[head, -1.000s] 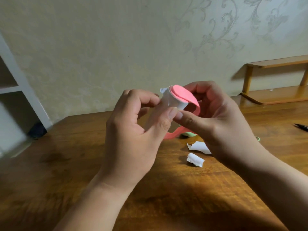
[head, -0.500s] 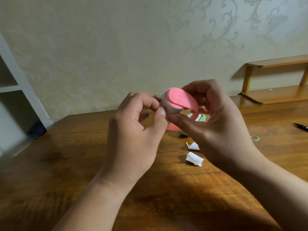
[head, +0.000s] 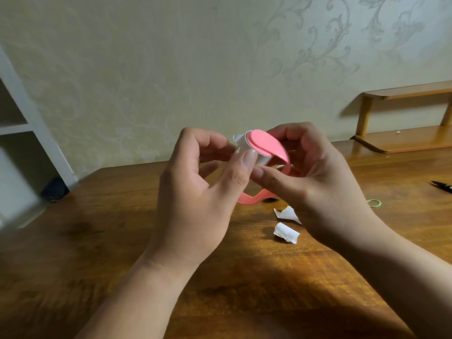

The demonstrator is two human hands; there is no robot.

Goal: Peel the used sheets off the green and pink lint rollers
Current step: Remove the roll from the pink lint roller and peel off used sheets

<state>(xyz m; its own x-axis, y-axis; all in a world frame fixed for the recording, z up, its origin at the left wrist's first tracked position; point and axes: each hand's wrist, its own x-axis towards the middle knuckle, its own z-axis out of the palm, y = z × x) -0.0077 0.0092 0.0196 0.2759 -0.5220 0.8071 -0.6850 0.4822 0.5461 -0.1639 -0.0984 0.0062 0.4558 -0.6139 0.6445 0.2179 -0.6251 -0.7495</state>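
Note:
I hold the pink lint roller [head: 265,144] up above the wooden table [head: 102,241], its pink end cap facing me and its curved pink handle [head: 249,199] hanging below. My right hand [head: 315,182] grips the roller around its far side, thumb under the white roll. My left hand [head: 195,192] pinches the roll's white sheet [head: 238,138] between thumb and fingers; a loose corner sticks up at the roll's left. Two crumpled white sheets [head: 286,232] lie on the table beneath my right hand. The green roller is hidden behind my hands.
A small green ring [head: 374,203] and a black pen [head: 441,186] lie on the table at the right. A low wooden shelf [head: 403,138] stands at the back right. A white shelving unit [head: 19,128] is at the left.
The roller has turned in my hands and the handle now hangs lower. My left thumb has moved up onto the white roll, and a sheet corner has lifted at the left.

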